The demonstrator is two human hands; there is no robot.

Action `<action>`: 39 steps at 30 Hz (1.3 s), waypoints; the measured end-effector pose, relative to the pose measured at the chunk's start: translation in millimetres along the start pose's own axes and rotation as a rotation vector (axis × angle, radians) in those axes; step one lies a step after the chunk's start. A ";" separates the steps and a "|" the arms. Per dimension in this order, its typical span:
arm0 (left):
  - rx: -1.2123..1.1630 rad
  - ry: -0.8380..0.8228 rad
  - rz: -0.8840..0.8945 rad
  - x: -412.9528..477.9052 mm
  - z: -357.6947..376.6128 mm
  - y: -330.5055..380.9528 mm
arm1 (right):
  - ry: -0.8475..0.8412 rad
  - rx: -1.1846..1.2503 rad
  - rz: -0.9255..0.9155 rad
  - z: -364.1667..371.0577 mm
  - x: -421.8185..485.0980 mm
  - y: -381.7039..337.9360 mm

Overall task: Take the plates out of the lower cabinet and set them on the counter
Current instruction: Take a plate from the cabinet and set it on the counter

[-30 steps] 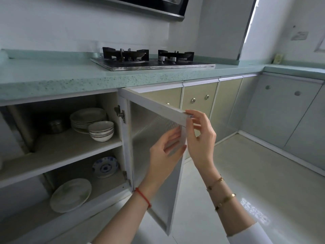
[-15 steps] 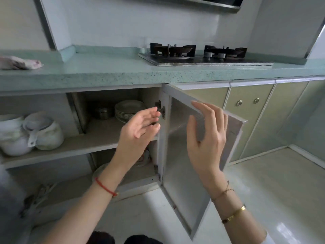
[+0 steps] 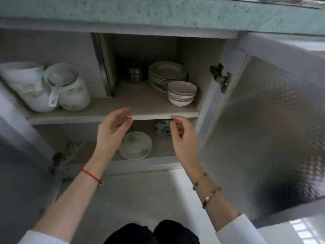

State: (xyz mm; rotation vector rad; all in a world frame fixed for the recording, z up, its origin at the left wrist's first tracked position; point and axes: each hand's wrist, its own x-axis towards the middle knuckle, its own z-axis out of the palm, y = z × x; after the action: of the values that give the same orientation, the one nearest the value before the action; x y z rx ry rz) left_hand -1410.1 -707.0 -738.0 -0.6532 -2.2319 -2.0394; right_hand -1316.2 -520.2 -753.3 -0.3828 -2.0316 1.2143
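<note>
Two bare hands are up in front of the open lower cabinet (image 3: 144,50), and neither has a plate.

Out at nine o'clock, two white crocks (image 3: 70,92) with green patterning stand touching on the upper shelf (image 3: 140,99), with a white ladle (image 3: 54,95) hanging over the right one.

Toward centre, the left hand (image 3: 112,131) hovers before the shelf's front edge. Its fingers are loosely curled and it grips nothing. A red string (image 3: 91,176) rings that wrist.

At that hand's four o'clock, down on the bottom shelf, a green-patterned plate (image 3: 135,145) lies flat, its left rim hidden behind the wrist.

Up at twelve o'clock, deep in the back, sits a small steel canister (image 3: 135,74). At its three o'clock is the stack of plates (image 3: 167,73), and a stack of bowls (image 3: 182,93) stands in front of that at five o'clock. Whether bowls and plates touch is too close to call.

Below the shelf, a blue-and-white plate (image 3: 164,130) shows between the hands, partly covered by the right hand's fingertips.

The right hand (image 3: 182,138) is level with its partner, fingers bent and relaxed, holding nothing. Gold bracelets (image 3: 210,196) circle that wrist.

At three o'clock the cabinet door (image 3: 263,129) stands swung wide, showing its dimpled panel and a dark hinge (image 3: 219,76) at its inner edge.

Across the top runs the speckled green counter (image 3: 158,11).
</note>
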 end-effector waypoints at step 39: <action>0.521 -0.010 -0.444 91.7 -9.9 -392.7 | -0.226 -0.400 0.422 247.3 36.3 328.7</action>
State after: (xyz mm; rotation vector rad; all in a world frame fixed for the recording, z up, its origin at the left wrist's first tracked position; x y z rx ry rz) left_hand -1628.1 -708.0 -1077.4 -0.1283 -2.9413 -1.4510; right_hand -1553.5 -489.0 -1089.8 -0.9423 -2.4790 1.1209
